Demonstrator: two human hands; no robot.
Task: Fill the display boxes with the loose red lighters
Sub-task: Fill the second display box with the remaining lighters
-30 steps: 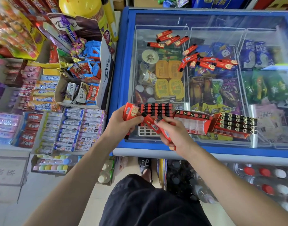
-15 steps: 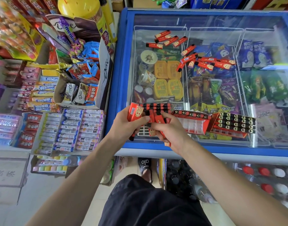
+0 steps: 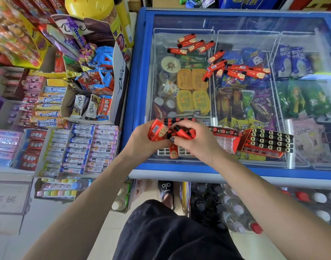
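My left hand [image 3: 142, 142] grips the left end of a red display box [image 3: 157, 129] on the freezer's glass lid. My right hand [image 3: 196, 142] holds a bunch of red lighters [image 3: 183, 133] over that box; one lighter [image 3: 173, 152] sticks down below my fingers. A second display box [image 3: 227, 136], mostly white empty slots, lies to the right. A third box [image 3: 269, 142], packed with black-topped lighters, lies beyond it. Several loose red lighters [image 3: 234, 71] lie scattered further back on the lid, with another cluster of lighters [image 3: 191, 44] near the far left.
The freezer [image 3: 136, 91] has a blue frame and a glass lid over ice creams. Snack and candy racks [image 3: 76, 147] crowd the left side. Bottles [image 3: 311, 201] stand on the floor below the freezer's front edge. My foot in a sandal [image 3: 166, 190] is by the freezer.
My two hands have drawn together over the left display box. The right hand's lighters have moved up from beside the box to over its rows.
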